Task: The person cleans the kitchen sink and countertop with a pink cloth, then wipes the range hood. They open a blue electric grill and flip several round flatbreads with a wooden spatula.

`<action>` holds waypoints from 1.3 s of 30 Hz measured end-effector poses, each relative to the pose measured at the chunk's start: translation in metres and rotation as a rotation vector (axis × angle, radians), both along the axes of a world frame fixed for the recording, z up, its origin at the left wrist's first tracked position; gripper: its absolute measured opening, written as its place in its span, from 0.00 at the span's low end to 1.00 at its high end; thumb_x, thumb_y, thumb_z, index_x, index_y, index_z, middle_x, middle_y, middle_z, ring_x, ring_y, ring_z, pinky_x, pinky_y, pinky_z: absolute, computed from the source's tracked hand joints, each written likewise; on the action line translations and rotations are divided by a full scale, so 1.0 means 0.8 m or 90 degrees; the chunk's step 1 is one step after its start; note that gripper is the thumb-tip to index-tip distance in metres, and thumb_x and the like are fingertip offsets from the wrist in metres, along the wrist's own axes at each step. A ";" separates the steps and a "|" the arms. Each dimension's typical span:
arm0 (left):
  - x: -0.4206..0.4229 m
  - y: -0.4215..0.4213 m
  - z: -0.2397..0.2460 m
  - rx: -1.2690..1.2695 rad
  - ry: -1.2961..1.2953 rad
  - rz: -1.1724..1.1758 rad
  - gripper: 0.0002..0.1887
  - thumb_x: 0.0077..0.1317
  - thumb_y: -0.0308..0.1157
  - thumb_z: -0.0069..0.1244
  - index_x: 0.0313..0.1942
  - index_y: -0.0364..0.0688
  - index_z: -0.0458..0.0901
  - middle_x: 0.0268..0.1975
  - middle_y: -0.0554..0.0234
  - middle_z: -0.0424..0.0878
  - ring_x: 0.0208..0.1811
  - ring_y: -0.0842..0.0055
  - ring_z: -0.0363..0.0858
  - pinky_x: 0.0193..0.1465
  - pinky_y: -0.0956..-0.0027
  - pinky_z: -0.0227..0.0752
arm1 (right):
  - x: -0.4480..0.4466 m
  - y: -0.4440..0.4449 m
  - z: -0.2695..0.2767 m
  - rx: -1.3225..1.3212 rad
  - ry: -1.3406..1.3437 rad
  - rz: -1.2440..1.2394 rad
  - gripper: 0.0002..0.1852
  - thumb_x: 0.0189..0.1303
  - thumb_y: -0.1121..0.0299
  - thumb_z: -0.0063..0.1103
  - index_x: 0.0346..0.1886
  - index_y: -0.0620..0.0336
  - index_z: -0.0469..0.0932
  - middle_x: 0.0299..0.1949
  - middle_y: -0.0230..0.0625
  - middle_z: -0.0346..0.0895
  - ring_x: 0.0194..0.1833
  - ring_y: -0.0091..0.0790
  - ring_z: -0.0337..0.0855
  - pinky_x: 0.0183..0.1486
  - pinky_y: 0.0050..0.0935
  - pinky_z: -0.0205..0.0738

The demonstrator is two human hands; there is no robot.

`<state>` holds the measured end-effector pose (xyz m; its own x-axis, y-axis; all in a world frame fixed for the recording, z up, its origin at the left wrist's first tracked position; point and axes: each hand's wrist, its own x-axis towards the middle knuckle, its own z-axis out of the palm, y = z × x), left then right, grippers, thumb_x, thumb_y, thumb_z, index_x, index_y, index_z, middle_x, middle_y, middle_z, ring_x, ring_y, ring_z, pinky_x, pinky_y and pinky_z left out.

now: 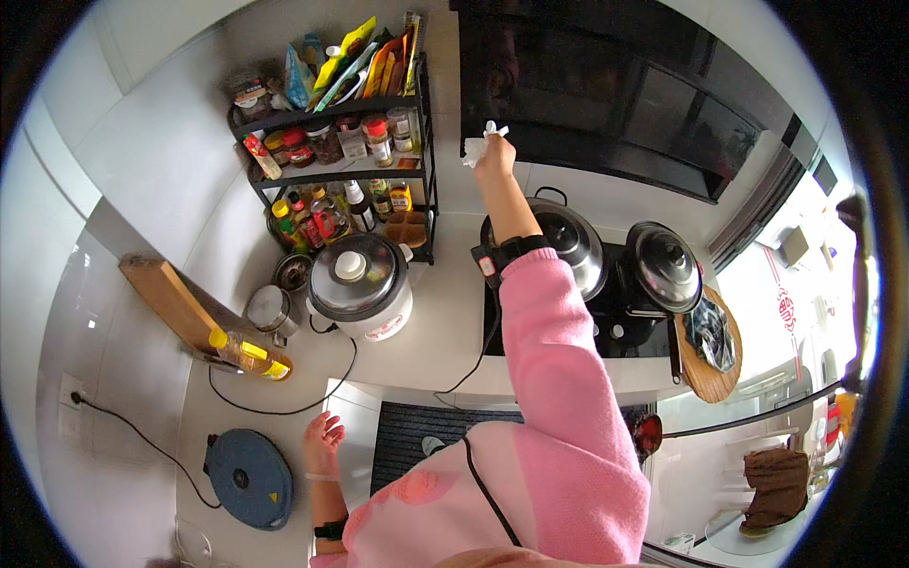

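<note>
My right hand [496, 157] is closed around a crumpled white tissue [474, 150]. It reaches up in front of the lower left part of a glossy black range hood [568, 99]; whether the tissue touches the panel I cannot tell. Below that forearm, a lidded steel pot [579, 245] stands on the black gas stove [618, 339], partly covered by the arm. Low on the left, my left hand [324, 437] hangs by the counter edge with loosely curled fingers and holds nothing. A round blue electric appliance [250, 479] lies on the counter beside it.
A black three-tier rack [341, 170] holds packets, jars and bottles. Before it stands a rice cooker [362, 287]. An oil bottle [252, 355] and a black cable [298, 410] are at the left. A second lidded pot [664, 266] neighbours a wooden board [714, 380].
</note>
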<state>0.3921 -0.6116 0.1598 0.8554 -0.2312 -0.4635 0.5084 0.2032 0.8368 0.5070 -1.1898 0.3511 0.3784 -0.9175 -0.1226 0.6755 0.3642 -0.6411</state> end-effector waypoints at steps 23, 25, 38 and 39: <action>-0.234 0.004 0.034 -0.025 -0.034 0.059 0.16 0.66 0.37 0.46 0.50 0.38 0.76 0.42 0.59 0.79 0.36 0.76 0.76 0.42 0.71 0.71 | -0.419 -0.069 0.027 -0.043 -0.056 0.112 0.12 0.65 0.70 0.44 0.48 0.67 0.67 0.45 0.45 0.69 0.45 0.48 0.74 0.49 0.51 0.72; -0.235 -0.004 0.037 -0.014 -0.032 0.073 0.15 0.67 0.37 0.46 0.49 0.38 0.76 0.42 0.60 0.80 0.35 0.76 0.76 0.42 0.71 0.71 | -0.431 -0.085 0.025 -0.094 -0.068 0.122 0.14 0.68 0.65 0.41 0.49 0.63 0.68 0.47 0.43 0.71 0.48 0.47 0.74 0.52 0.52 0.71; -0.218 -0.211 0.096 -0.022 -0.129 0.047 0.14 0.67 0.35 0.46 0.48 0.37 0.76 0.40 0.60 0.80 0.34 0.78 0.77 0.41 0.72 0.72 | -0.432 -0.327 -0.044 0.019 -0.046 0.126 0.22 0.67 0.73 0.49 0.61 0.72 0.62 0.57 0.49 0.68 0.53 0.50 0.74 0.52 0.52 0.74; -0.218 -0.236 0.107 -0.019 -0.141 0.036 0.14 0.67 0.35 0.47 0.48 0.37 0.76 0.40 0.60 0.80 0.34 0.78 0.77 0.41 0.72 0.72 | -0.426 -0.353 -0.049 0.052 -0.078 0.099 0.22 0.67 0.72 0.49 0.62 0.72 0.62 0.57 0.49 0.68 0.53 0.50 0.74 0.52 0.52 0.74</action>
